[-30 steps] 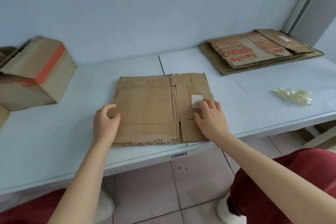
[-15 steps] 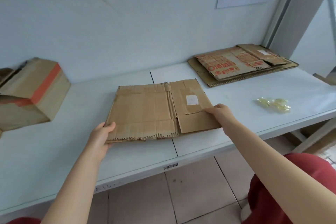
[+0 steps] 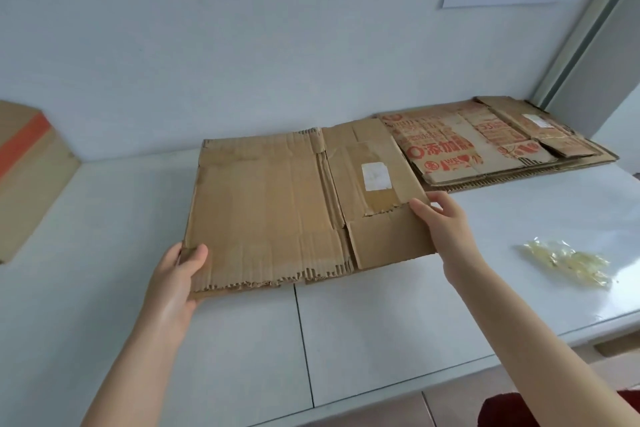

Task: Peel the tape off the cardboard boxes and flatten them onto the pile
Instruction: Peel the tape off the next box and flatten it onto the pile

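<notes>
Left hand [image 3: 176, 274] and right hand [image 3: 441, 218] grasp opposite edges of a flattened box [image 3: 294, 208] above the white table [image 3: 381, 322], near the pile [image 3: 491, 146] at far right.

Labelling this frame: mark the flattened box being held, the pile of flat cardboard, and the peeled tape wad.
flattened box [image 3: 270, 204], head view, middle of its large left panel.
pile of flat cardboard [image 3: 485, 146], head view, printed top sheet.
peeled tape wad [image 3: 568, 260], head view, centre of the crumpled clear clump.
</notes>
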